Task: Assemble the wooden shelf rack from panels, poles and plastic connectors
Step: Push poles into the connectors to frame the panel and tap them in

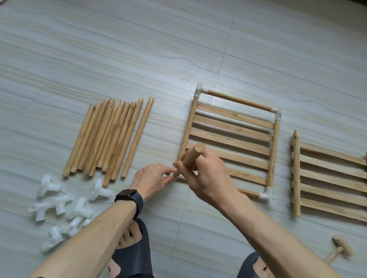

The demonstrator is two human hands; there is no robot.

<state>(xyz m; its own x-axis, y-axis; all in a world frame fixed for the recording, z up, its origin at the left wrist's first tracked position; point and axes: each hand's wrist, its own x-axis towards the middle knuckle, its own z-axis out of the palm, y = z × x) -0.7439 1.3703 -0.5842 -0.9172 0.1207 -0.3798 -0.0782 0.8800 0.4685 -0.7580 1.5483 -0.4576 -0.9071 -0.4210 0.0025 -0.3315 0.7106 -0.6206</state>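
Now: upright pole into the 7 o'clock corner of the framed panel

Head view.
- Right hand [206, 173] is wrapped round the pole [191, 159] mid-shaft. The pole stands near vertical, with its foot at the 7 o'clock corner of the framed panel [230, 140], centre of view.
- Left hand [153, 178] has its fingertips at the pole's foot. The socket there is hidden, so I cannot tell whether it pinches anything.

Step in hand (judgement): seating the pole.
- Keep the shaft in line with the socket.
- Steady the corner with the left hand.
- Push straight down with a slight twist.
- A tilted pole would likely jam or lever the corner loose.
- The mallet [340, 250] at 4 o'clock could finish a tight fit.

Counts:
- Panels: 2, the framed one and the bare panel [333, 181] at 3 o'clock.
- Fitted connectors [277, 115]: 3 visible.
- Loose connectors [63, 204], 8 o'clock: about 7, overlapping.
- Loose poles [110, 137], 10 o'clock: about 12, stacked, so not exact.
- Rail poles [239, 101]: 2 fitted.
- In hand: 1.
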